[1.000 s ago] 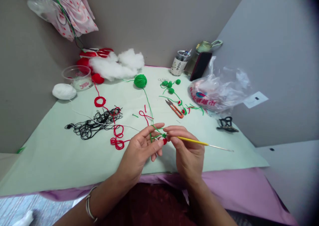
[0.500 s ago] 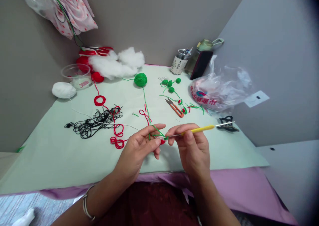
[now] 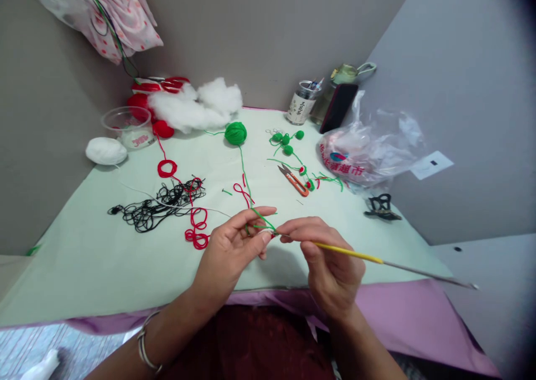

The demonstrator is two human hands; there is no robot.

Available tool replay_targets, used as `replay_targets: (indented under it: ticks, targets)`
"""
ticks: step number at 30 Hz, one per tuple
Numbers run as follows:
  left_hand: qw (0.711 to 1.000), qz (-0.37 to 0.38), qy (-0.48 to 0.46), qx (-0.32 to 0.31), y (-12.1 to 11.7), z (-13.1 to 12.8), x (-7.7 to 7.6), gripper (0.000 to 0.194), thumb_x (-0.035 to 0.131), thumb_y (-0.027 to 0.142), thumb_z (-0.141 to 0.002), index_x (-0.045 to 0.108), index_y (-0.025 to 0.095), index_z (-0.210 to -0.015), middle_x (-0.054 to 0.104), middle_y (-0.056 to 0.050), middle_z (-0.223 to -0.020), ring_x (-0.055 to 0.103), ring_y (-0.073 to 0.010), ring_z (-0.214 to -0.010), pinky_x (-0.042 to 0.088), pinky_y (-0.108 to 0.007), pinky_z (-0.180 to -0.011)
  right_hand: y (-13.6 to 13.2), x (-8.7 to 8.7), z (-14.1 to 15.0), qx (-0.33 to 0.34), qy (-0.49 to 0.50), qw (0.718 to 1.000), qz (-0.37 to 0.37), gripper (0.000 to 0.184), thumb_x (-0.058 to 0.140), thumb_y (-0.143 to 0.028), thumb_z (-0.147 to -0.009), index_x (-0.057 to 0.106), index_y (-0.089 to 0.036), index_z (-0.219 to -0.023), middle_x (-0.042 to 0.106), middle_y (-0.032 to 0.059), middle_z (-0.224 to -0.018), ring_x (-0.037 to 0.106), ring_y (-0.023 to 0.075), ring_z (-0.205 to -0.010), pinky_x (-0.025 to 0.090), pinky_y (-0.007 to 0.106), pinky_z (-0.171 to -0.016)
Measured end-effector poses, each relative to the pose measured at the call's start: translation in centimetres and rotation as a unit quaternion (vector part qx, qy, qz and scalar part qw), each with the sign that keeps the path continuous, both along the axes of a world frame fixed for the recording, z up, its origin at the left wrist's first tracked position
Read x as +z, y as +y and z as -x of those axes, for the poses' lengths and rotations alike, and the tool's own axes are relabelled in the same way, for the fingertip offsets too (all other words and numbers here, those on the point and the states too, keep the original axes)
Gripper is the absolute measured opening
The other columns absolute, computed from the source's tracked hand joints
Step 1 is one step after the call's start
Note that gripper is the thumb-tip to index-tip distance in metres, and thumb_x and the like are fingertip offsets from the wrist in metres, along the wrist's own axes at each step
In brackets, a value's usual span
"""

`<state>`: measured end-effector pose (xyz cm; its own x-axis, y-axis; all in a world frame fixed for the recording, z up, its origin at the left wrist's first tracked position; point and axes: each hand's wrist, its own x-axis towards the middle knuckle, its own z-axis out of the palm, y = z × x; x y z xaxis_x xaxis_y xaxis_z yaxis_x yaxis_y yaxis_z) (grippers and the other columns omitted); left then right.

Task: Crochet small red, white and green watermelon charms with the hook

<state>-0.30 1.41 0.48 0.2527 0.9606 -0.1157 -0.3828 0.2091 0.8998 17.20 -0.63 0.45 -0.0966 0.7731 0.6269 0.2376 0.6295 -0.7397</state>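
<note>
My left hand (image 3: pixel 238 243) pinches a small crochet piece (image 3: pixel 274 234) of white, red and green yarn between thumb and fingers. Most of the piece is hidden by the fingertips. Green yarn (image 3: pixel 247 181) runs from the green yarn ball (image 3: pixel 236 134) over the raised left index finger to the work. My right hand (image 3: pixel 333 257) is closed round a crochet hook (image 3: pixel 352 252) with a yellow grip. One metal end of the hook meets the piece; the other points right and slightly down. White yarn (image 3: pixel 201 207) leads away from the left hand toward the white yarn ball (image 3: pixel 106 151).
Tangled black yarn (image 3: pixel 154 205) and looped red yarn (image 3: pixel 200 240) lie to the left. Orange thread snips (image 3: pixel 293 181) sit near small green balls (image 3: pixel 287 150). Stuffing (image 3: pixel 192 109) and a clear tub (image 3: pixel 127 122) are behind. Right are a plastic bag (image 3: pixel 368 151), phone (image 3: pixel 339 109) and black hair claw (image 3: pixel 382 207).
The hook has swung: its free end has dropped from pointing slightly upward to pointing down and right. My right hand has turned with it. My left hand stays nearly in place.
</note>
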Motion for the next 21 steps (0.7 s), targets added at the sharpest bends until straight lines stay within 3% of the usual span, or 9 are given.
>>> replay_targets:
  ticks: [4,7,11,14,17,21]
  targets:
    - [1.0,0.011,-0.01,0.019,0.1,-0.3,0.1,0.044,0.09,0.02,-0.078,0.079,0.025,-0.12,0.063,0.004,-0.084,0.058,-0.0082,-0.066,0.051,-0.02,-0.063,0.0,-0.3,0.2,-0.021,-0.094,0.993,-0.072,0.025,0.059,-0.009,-0.102,0.072,-0.022,-0.119,0.078,0.0102,-0.11,0.076,0.0204,-0.098,0.063,0.035,-0.082]
    - [0.999,0.015,-0.046,0.014,-0.1,-0.5,0.0,0.051,0.09,0.019,-0.079,0.075,0.025,-0.128,0.064,0.005,-0.082,0.062,-0.0084,-0.066,0.052,-0.02,-0.065,-0.3,-0.9,0.6,-0.086,-0.17,0.972,-0.138,0.031,0.063,-0.007,-0.099,0.072,-0.022,-0.124,0.077,0.0106,-0.112,0.076,0.0211,-0.099,0.065,0.034,-0.081]
    - [0.987,0.089,-0.132,-0.038,-0.3,-0.5,0.1,0.048,0.089,0.025,-0.084,0.076,0.021,-0.13,0.066,0.002,-0.082,0.06,-0.0072,-0.066,0.051,-0.018,-0.064,-0.7,-1.4,1.1,-0.164,-0.24,0.939,-0.183,0.038,0.068,-0.006,-0.096,0.075,-0.027,-0.127,0.076,0.0069,-0.106,0.077,0.022,-0.098,0.067,0.034,-0.08]
    - [0.97,0.149,-0.179,-0.065,0.0,-0.2,0.4,0.042,0.088,0.021,-0.084,0.08,0.018,-0.125,0.063,0.002,-0.076,0.057,-0.005,-0.062,0.049,-0.015,-0.061,-0.7,-1.1,1.2,-0.155,-0.149,0.966,-0.146,0.035,0.064,-0.008,-0.099,0.076,-0.03,-0.123,0.076,0.0054,-0.103,0.075,0.0204,-0.09,0.065,0.033,-0.073]
    - [0.972,0.141,-0.181,-0.053,0.3,0.0,0.7,0.039,0.087,0.015,-0.082,0.082,0.019,-0.121,0.063,0.002,-0.077,0.055,-0.0036,-0.06,0.048,-0.014,-0.059,-0.7,-0.6,1.3,-0.111,0.024,0.992,-0.046,0.026,0.06,-0.012,-0.102,0.078,-0.026,-0.113,0.075,0.0047,-0.093,0.072,0.0191,-0.082,0.061,0.034,-0.07]
    - [0.978,0.109,-0.171,-0.048,0.5,-0.1,0.8,0.036,0.088,0.017,-0.081,0.085,0.021,-0.117,0.062,0.001,-0.084,0.055,-0.003,-0.06,0.047,-0.014,-0.057,-0.4,-0.2,1.5,-0.048,0.225,0.972,0.053,0.021,0.061,-0.016,-0.104,0.08,-0.024,-0.102,0.07,0.0027,-0.088,0.065,0.0138,-0.068,0.054,0.029,-0.06]
